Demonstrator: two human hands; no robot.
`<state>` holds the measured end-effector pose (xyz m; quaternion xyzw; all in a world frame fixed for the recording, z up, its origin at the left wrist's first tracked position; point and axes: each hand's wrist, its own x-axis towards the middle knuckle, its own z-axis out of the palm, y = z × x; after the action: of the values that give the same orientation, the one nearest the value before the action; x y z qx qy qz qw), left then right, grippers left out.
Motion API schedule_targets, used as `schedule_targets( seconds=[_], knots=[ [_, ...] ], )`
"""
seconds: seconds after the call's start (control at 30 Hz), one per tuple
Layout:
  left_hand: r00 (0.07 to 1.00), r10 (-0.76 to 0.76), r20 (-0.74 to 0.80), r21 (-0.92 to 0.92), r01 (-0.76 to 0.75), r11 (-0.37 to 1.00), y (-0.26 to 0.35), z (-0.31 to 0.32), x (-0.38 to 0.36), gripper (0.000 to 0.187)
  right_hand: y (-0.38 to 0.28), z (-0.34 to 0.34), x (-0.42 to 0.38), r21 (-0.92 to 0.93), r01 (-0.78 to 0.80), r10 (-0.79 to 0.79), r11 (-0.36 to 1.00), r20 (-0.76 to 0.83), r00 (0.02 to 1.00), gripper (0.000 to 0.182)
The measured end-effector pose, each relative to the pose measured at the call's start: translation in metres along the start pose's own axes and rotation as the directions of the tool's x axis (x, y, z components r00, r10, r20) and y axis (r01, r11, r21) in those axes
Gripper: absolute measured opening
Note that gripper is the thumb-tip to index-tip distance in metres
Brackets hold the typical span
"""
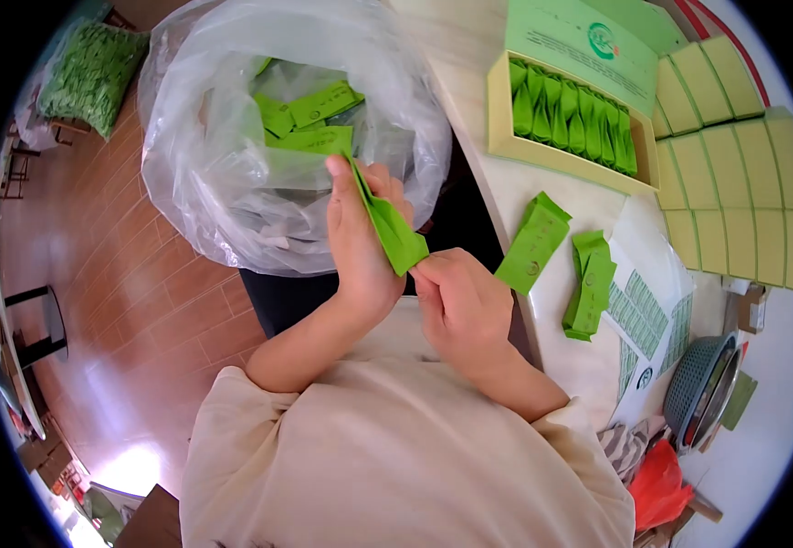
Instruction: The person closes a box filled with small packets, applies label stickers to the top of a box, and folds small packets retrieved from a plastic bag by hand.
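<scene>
Beige shirt, loose short sleeves

You've got two hands, one held packet. Two loose packets on your bench, one open box, one red bag.

A single view is on record, taken from a camera worn on the person's head. It faces forward and steeply down, over the wearer's own shirt, which fills the lower middle and stands nearest the lens. Left grip and right grip lie near the centre of the frame, at close range. The plastic bag sits beyond them, towards the upper left; the counter runs along the right. The floor is farther off, at left. Coverage is very wide: straight lines bow towards the edges, and a rounded black border cuts the corners.
</scene>
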<state>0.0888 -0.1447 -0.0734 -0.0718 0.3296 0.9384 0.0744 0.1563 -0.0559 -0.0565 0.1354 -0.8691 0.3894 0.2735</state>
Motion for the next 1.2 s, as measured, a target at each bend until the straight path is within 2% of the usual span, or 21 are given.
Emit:
schedule_targets(
  seconds=[0.13,0.2,0.3,0.33,0.4,0.43,0.47,0.53,0.6,0.67,0.73,0.77,0.83,0.87,0.93,1.0,1.03,1.07,1.1,1.13,1.2],
  knots=[
    [0.990,0.127,-0.057,0.000,-0.127,0.992,0.017,-0.012,0.006,0.039,0.000,0.012,0.008,0.027,0.040,-0.042,0.999,0.062,0.997,0.019],
    [0.983,0.162,-0.091,0.012,-0.162,0.987,0.028,-0.018,0.010,0.039,0.000,0.012,0.014,0.117,-0.048,0.026,0.992,0.184,0.983,0.019],
    [0.948,0.264,-0.178,0.296,-0.204,0.933,0.038,-0.022,0.011,0.038,-0.004,0.013,0.024,0.159,-0.150,0.126,0.976,0.150,0.981,0.026],
    [0.944,0.275,-0.184,0.291,-0.215,0.932,0.040,-0.025,0.009,0.038,-0.001,0.014,0.026,0.201,-0.183,0.159,0.962,0.130,0.979,0.031],
    [0.935,0.349,0.058,0.654,-0.299,0.694,0.046,-0.034,0.006,0.037,-0.007,0.011,0.044,0.255,-0.269,0.258,0.929,0.076,0.963,0.033],
    [0.884,0.431,0.182,0.685,-0.429,0.589,0.045,-0.041,0.008,0.030,-0.004,0.012,0.049,0.269,-0.253,0.248,0.929,0.052,0.967,0.032],
    [0.878,0.441,0.185,0.681,-0.438,0.586,0.051,-0.043,0.008,0.030,-0.001,0.014,0.053,0.282,-0.236,0.238,0.930,0.027,0.971,0.031],
    [0.776,0.253,0.578,0.753,-0.627,0.200,0.065,-0.046,0.007,0.032,0.012,0.008,0.057,0.108,-0.156,0.125,0.982,0.253,0.959,0.025],
    [0.778,0.245,0.578,0.765,-0.621,0.171,0.071,-0.047,0.004,0.040,0.011,-0.005,0.066,0.145,-0.186,0.123,0.972,0.363,0.924,0.019],
    [0.866,0.360,0.348,0.648,-0.499,0.575,0.076,-0.054,0.003,0.046,0.005,-0.024,0.073,0.556,-0.397,0.104,0.731,0.484,0.869,0.017],
    [0.875,0.401,0.271,0.648,-0.474,0.596,0.087,-0.060,0.006,0.049,0.000,-0.022,0.073,0.857,-0.380,0.010,0.348,0.402,0.916,0.021],
    [0.908,0.365,0.206,0.666,-0.403,0.628,0.091,-0.063,0.008,0.050,0.005,-0.016,0.068,0.846,-0.485,-0.004,0.222,0.499,0.867,0.018],
    [0.931,0.334,0.146,0.676,-0.341,0.653,0.094,-0.067,0.010,0.050,0.019,0.007,0.062,0.498,-0.505,0.127,0.705,0.612,0.781,0.016],
    [0.948,0.293,0.121,0.693,-0.292,0.659,0.093,-0.070,0.010,0.047,0.022,0.024,0.052,-0.030,-0.001,0.013,1.000,0.405,0.914,0.013],
    [0.962,0.257,0.094,0.709,-0.246,0.661,0.093,-0.072,0.013,0.044,0.020,0.029,0.051,0.252,-0.124,0.027,0.960,0.359,0.933,0.019],
    [0.926,0.338,0.168,0.712,-0.351,0.608,0.089,-0.073,0.013,0.037,0.015,0.011,0.060,0.517,-0.333,0.064,0.788,0.470,0.881,0.020],
    [0.931,0.325,0.167,0.716,-0.341,0.609,0.088,-0.076,0.011,0.037,0.022,0.010,0.059,0.496,-0.409,0.120,0.766,0.514,0.849,0.019],
    [0.953,0.206,0.220,0.663,-0.301,0.686,0.088,-0.078,0.011,0.035,0.025,0.014,0.062,0.495,-0.412,0.131,0.765,0.507,0.852,0.019],
    [0.956,0.089,0.280,0.607,-0.249,0.754,0.087,-0.078,0.011,0.035,0.028,0.020,0.065,0.239,-0.142,0.048,0.961,0.359,0.932,0.019],
    [0.954,0.085,0.288,0.604,-0.250,0.757,0.084,-0.076,0.010,0.035,0.030,0.025,0.066,-0.091,0.121,-0.095,0.988,0.248,0.964,0.018],
    [0.928,-0.027,0.373,0.666,-0.247,0.704,0.077,-0.070,0.006,0.037,0.029,0.033,0.063,-0.094,0.182,-0.153,0.979,0.256,0.954,0.016]
  ],
)
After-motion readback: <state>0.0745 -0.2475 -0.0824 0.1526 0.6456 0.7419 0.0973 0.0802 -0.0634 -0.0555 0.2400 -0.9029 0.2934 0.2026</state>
